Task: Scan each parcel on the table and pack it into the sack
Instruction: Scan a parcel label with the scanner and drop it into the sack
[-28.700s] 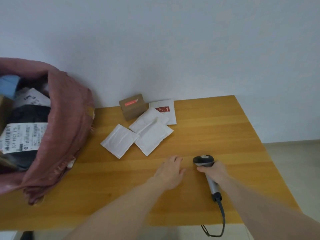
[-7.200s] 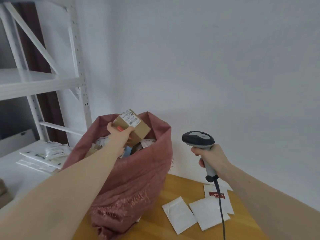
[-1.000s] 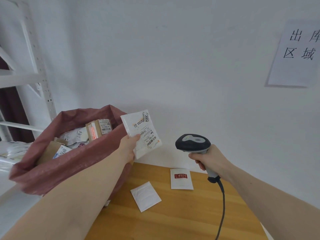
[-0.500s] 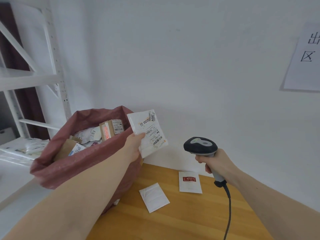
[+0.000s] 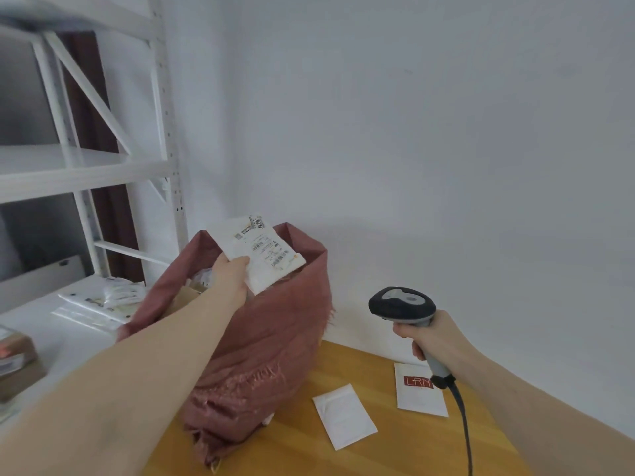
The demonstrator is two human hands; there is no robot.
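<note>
One labelled parcel (image 5: 258,254), pinched by the left hand (image 5: 231,277), hangs above the sack (image 5: 275,324).

Wooden table (image 5: 405,451) carries the pink sack (image 5: 261,341), a plain white parcel (image 5: 344,416) and a red-logo parcel (image 5: 420,393)

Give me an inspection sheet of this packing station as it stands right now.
Surface: wooden table, sack standing at its left end.
Job's things: dusty-pink woven sack, open; white labelled parcel held over its mouth; plain white padded envelope and white envelope with red logo lying flat on the table.
Clutter: nothing seen.
Grippers: left hand pinches the labelled parcel; right hand grips the grey handheld barcode scanner.
Cables: black scanner cable hangs over the table.
Surroundings: white wall; white metal shelving with bagged items and a cardboard box.
</note>
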